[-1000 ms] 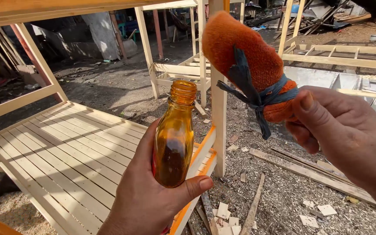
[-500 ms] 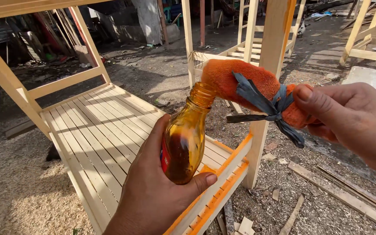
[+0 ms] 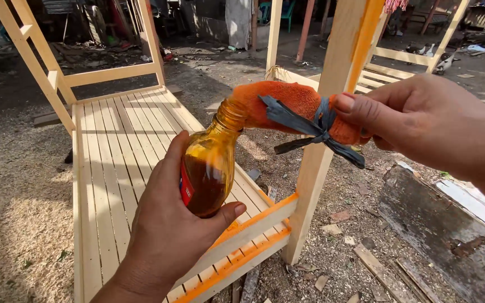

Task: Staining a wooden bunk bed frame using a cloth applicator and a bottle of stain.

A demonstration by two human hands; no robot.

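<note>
My left hand (image 3: 166, 233) grips a clear plastic bottle (image 3: 209, 163) partly filled with amber-brown liquid, tilted to the right. Its open mouth presses against an orange cloth pad (image 3: 287, 106) bound with a dark grey strip. My right hand (image 3: 422, 123) pinches that pad at its tied end. Both are held above the corner of a pale slatted wooden frame (image 3: 119, 134), whose front rail and corner post (image 3: 332, 112) carry orange-stained patches.
Sawdust and gravel cover the ground, with wood offcuts (image 3: 338, 216) near the post. A weathered dark board (image 3: 444, 230) lies at the right. More bare wooden frames (image 3: 416, 56) stand behind, and clutter fills the shaded background.
The bottle has tipped further toward the cloth pad and its mouth stays against it. The view has shifted left and down, so the slatted frame fills more of the picture.
</note>
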